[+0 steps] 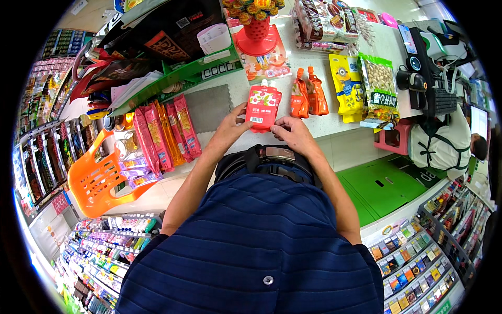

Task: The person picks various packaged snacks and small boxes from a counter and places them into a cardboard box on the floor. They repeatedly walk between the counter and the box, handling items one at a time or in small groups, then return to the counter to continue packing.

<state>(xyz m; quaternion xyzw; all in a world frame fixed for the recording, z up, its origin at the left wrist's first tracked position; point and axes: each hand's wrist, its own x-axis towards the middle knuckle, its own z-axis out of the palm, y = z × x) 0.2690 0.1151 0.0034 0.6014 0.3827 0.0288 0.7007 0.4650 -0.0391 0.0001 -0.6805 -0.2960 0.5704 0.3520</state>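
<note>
A small stack of red spouted pouches [262, 108] with cherry pictures and a barcode lies near the front edge of the pale counter [313, 127]. My left hand [231, 127] holds its left edge, with the thumb at the lower left corner. At the lower right corner, my right hand [293, 133] pinches the pouches between thumb and fingers. Two orange spouted pouches [308, 96] lie to the right, apart from my hands. Farther right are a yellow snack bag [346, 88] and a bag of pistachios [378, 90], side by side.
Long pink and orange snack packs [166, 135] lie left, by an orange plastic basket [98, 178]. A green-edged organizer [176, 74] and a red lollipop stand [257, 35] occupy the back. Rightward are a scanner [415, 81], a keyboard [443, 100] and a seated person [441, 145].
</note>
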